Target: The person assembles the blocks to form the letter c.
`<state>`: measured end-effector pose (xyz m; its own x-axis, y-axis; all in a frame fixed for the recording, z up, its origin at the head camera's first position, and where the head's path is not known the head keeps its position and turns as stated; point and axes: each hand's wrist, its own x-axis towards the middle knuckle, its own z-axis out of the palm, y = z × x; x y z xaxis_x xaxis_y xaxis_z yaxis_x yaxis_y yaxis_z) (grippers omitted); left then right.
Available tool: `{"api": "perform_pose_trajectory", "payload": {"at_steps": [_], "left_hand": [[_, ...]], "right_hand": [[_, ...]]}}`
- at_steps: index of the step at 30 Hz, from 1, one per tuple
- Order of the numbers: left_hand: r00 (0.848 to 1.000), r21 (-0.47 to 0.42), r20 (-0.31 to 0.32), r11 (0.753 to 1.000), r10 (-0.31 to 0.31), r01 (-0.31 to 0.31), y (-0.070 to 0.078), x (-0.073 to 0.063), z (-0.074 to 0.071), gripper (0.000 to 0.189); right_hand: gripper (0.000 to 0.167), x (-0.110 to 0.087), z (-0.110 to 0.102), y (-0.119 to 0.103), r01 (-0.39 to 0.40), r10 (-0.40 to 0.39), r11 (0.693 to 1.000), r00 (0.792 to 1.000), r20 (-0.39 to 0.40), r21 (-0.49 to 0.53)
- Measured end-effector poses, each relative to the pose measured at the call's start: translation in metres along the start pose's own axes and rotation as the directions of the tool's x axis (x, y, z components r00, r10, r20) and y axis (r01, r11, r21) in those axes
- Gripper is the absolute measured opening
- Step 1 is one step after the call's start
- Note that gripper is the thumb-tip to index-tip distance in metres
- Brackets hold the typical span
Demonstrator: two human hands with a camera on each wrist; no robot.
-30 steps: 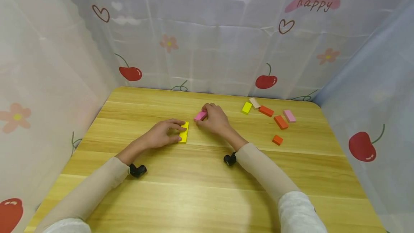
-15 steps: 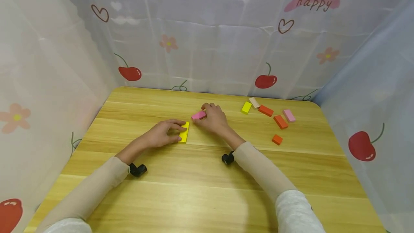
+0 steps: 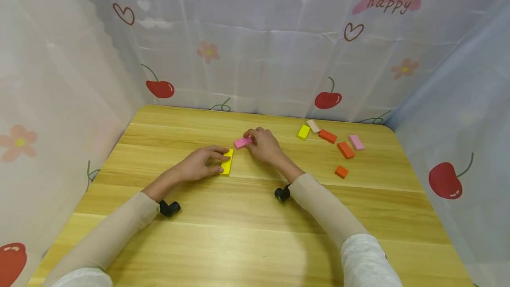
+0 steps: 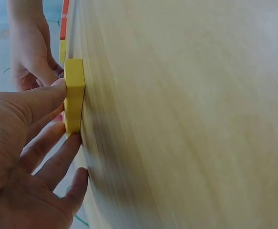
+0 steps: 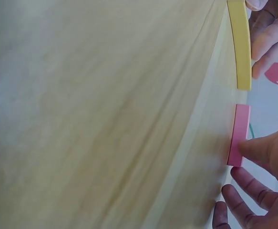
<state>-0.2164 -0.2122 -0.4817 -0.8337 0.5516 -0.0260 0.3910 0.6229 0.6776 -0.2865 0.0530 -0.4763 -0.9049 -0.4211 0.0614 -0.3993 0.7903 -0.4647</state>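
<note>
In the head view my left hand (image 3: 198,164) holds a long yellow block (image 3: 227,163) lying on the table. Its thumb is at the near end and its fingers are farther up; the left wrist view shows fingertips on the yellow block (image 4: 75,98) at both ends. Whether this is one piece or two end to end, I cannot tell. To the right, my right hand (image 3: 264,146) pinches the right end of a pink block (image 3: 242,143) lying flat. In the right wrist view its thumb touches the pink block (image 5: 239,136), which sits a small gap away from the yellow one.
Toward the table's back right lie a yellow block (image 3: 303,132), a cream block (image 3: 313,126), two orange-red blocks (image 3: 327,136), a light pink block (image 3: 356,142) and a short orange-red piece (image 3: 341,172). Printed curtains (image 3: 263,70) surround the wooden table (image 3: 239,234).
The pink block has shifted left toward the yellow block and turned flatter, with more of it showing beyond my right fingers. My left hand and the yellow block have stayed put.
</note>
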Motion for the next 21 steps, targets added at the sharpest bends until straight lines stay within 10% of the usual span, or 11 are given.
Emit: {"api": "perform_pose_trajectory", "payload": {"at_steps": [21], "left_hand": [[1.000, -0.010, -0.003, 1.000, -0.003, 0.003, 0.0014, -0.0005, 0.0002, 0.042]], "right_hand": [[0.024, 0.0031, 0.0081, -0.0064, 0.071, -0.071, 0.997, 0.997, -0.018, 0.000]]}}
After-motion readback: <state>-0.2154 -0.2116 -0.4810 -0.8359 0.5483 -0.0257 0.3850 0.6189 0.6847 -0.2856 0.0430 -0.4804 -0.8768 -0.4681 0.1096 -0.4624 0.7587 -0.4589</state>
